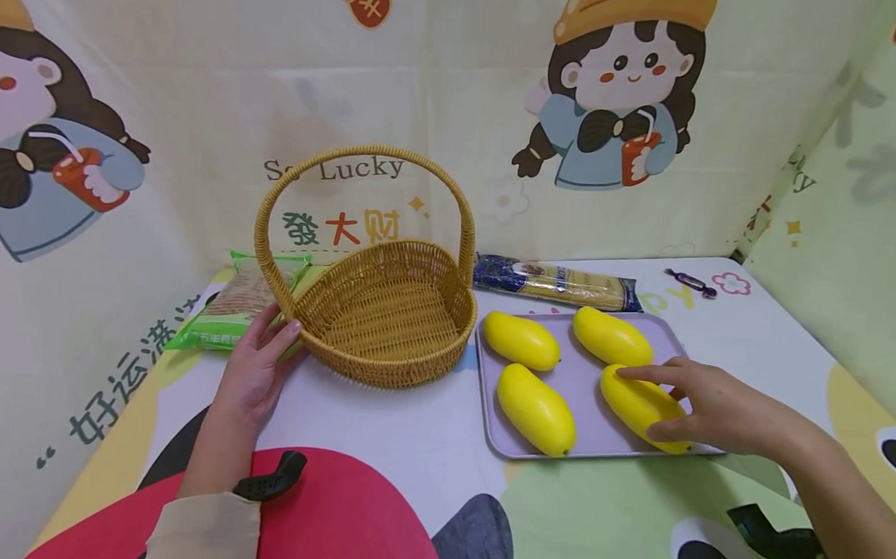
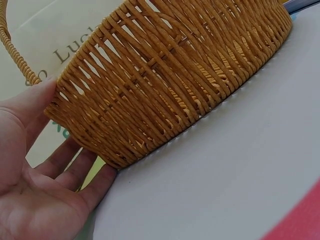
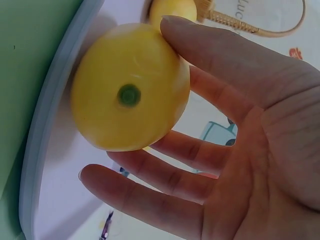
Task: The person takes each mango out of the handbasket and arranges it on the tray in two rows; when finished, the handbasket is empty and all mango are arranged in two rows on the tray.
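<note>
A woven wicker basket [image 1: 387,370] with a tall hoop handle stands on the table, nothing inside it. My left hand [image 1: 255,367] holds its left side, thumb at the rim and fingers along the outer wall in the left wrist view. To the right, a lilac tray [image 1: 587,411] carries several yellow mangoes. My right hand [image 1: 716,406] spans the near-right mango [image 1: 630,404], thumb on one side and fingers on the other. In the right wrist view, this mango [image 3: 130,65] shows its green stem end between thumb and fingers.
A green-and-clear food packet [image 1: 229,307] lies left of the basket, partly behind the left hand. Behind the tray is a pack of spaghetti [image 1: 556,282]. A small dark-wrapped candy [image 1: 691,283] lies at the back right. Printed cloth covers table and walls.
</note>
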{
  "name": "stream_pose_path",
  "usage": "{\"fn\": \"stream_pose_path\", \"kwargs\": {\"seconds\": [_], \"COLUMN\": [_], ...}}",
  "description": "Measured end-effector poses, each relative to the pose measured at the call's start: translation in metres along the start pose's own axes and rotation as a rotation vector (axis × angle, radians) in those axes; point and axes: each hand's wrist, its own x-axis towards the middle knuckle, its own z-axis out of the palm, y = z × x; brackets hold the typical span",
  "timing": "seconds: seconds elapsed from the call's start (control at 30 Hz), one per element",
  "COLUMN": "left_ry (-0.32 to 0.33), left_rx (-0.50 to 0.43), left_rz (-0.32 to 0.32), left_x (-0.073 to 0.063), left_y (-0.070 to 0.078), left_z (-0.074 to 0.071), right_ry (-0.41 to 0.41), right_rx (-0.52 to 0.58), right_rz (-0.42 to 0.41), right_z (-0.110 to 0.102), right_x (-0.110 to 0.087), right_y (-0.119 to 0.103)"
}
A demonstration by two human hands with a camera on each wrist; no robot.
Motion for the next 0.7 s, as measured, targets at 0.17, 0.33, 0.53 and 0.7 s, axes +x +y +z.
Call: {"fn": "stream_pose_path", "kwargs": {"seconds": [0.17, 0.33, 0.53, 0.7], "left_ry": [0.006, 0.002, -0.006, -0.019], "left_rx": [0.0, -0.006, 0.027, 0.082], "left_rz": [0.004, -0.006, -0.008, -0.015], "left_x": [-0.001, -0.001, -0.001, 0.002], "left_y": [-0.001, -0.002, 0.001, 0.008], "left_z": [-0.001, -0.002, -0.003, -0.003], "right_ry": [-0.006, -0.015, -0.033, -0.022], "right_rx": [0.01, 0.014, 0.005, -0.011], "right_rz": [-0.004, -0.011, 0.002, 0.011], "right_z": [0.0, -0.001, -0.007, -0.016], "right_x": [0.0, -0.001, -0.001, 0.001], "right_y": [0.0, -0.001, -0.005, -0.009]}}
